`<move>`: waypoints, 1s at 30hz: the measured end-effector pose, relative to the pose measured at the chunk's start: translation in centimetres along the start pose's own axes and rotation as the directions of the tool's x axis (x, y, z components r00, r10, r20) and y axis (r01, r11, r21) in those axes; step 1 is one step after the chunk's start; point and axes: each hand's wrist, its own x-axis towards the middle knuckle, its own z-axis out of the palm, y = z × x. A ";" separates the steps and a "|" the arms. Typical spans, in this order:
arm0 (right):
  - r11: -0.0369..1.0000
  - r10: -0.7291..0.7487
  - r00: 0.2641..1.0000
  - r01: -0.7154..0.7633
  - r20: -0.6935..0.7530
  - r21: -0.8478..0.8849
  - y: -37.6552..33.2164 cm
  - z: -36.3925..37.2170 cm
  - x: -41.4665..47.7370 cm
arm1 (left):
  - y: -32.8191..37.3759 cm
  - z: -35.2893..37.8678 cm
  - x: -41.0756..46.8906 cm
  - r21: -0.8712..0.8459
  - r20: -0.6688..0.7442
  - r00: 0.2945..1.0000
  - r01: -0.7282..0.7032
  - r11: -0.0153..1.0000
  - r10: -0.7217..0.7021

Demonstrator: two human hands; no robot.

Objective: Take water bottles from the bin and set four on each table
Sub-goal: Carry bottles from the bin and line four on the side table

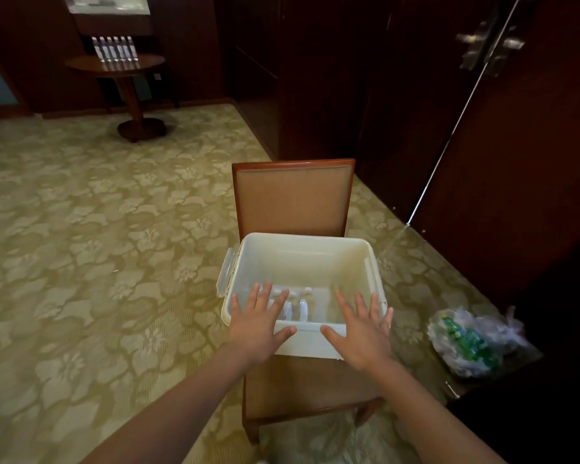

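Both hands are flat with fingers spread, holding nothing. Left hand [260,324] and right hand [360,329] hover at the near rim of the bin [302,236], which sits on the chair [293,195] seat. Water bottles [302,308] sit low in the bin's near-left part, just past and below my left fingertips, so the left hand is nearer. Long axis looks near-to-far; too blurred to tell standing from lying. Reach looks down and slightly forward. Far left: round bench [81,63], row of bottles [114,50] along its back edge.

Our left hand [260,324] and right hand [360,329] hover flat over the bin's [302,249] near rim; bottles [298,308] lie inside.
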 end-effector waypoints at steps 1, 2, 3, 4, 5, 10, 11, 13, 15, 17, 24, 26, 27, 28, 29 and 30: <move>1.000 0.005 1.000 -0.006 0.022 0.014 0.0 0.2 1.3 | -0.5 0.1 1.4 -0.002 0.013 1.000 0.000 1.000 0.000; 1.000 0.008 0.999 -0.010 0.043 0.029 0.1 0.4 2.5 | -0.9 0.3 2.7 -0.006 0.027 1.000 0.001 1.000 -0.001; 0.999 0.007 0.998 -0.010 0.065 0.041 0.2 0.7 3.6 | -1.2 0.5 4.0 -0.009 0.044 0.999 0.004 1.000 -0.004; 0.999 0.005 0.996 -0.009 0.090 0.052 0.4 1.0 4.7 | -1.4 0.9 5.3 -0.013 0.066 0.998 0.006 1.000 -0.005; 0.998 0.005 0.993 -0.012 0.115 0.064 0.6 1.3 5.8 | -1.6 1.2 6.5 -0.020 0.089 0.996 0.010 1.000 -0.008; 0.991 0.027 0.970 -0.057 0.242 0.119 2.2 4.5 13.2 | -2.2 4.0 13.3 -0.053 0.231 0.972 0.052 0.997 -0.039; 0.989 0.028 0.962 -0.066 0.270 0.133 2.6 5.4 14.9 | -2.5 4.7 14.9 -0.070 0.270 0.962 0.060 0.996 -0.039; 0.982 0.034 0.938 -0.095 0.344 0.162 3.4 7.3 18.2 | -3.1 6.4 18.0 -0.115 0.346 0.937 0.086 0.990 -0.041; 0.970 0.047 0.904 -0.142 0.426 0.196 4.4 9.4 21.3 | -3.6 8.3 21.2 -0.155 0.413 0.909 0.118 0.981 -0.044; 0.957 0.056 0.874 -0.185 0.482 0.224 5.4 11.5 24.2 | -4.1 10.5 24.1 -0.183 0.452 0.890 0.155 0.971 -0.057; 0.859 0.089 0.781 -0.374 0.618 0.350 7.8 19.4 31.7 | -5.0 19.8 31.5 -0.063 0.464 0.882 0.128 0.990 -0.084; 0.824 0.095 0.763 -0.421 0.639 0.379 8.0 21.7 32.9 | -5.2 21.9 32.6 -0.021 0.495 0.862 0.138 0.990 -0.109; 0.801 0.108 0.753 -0.452 0.649 0.391 7.9 22.6 33.5 | -5.2 22.9 33.0 -0.005 0.512 0.851 0.139 0.990 -0.117; 0.770 0.125 0.742 -0.491 0.659 0.407 7.9 23.5 34.0 | -5.4 23.7 33.3 0.008 0.519 0.847 0.133 0.991 -0.118; 0.739 0.142 0.733 -0.526 0.665 0.422 7.9 24.2 34.4 | -5.4 24.3 33.4 0.021 0.519 0.847 0.122 0.992 -0.115; 0.705 0.155 0.734 -0.551 0.661 0.447 7.9 25.0 34.7 | -5.4 25.0 33.4 0.028 0.509 0.854 0.109 0.994 -0.108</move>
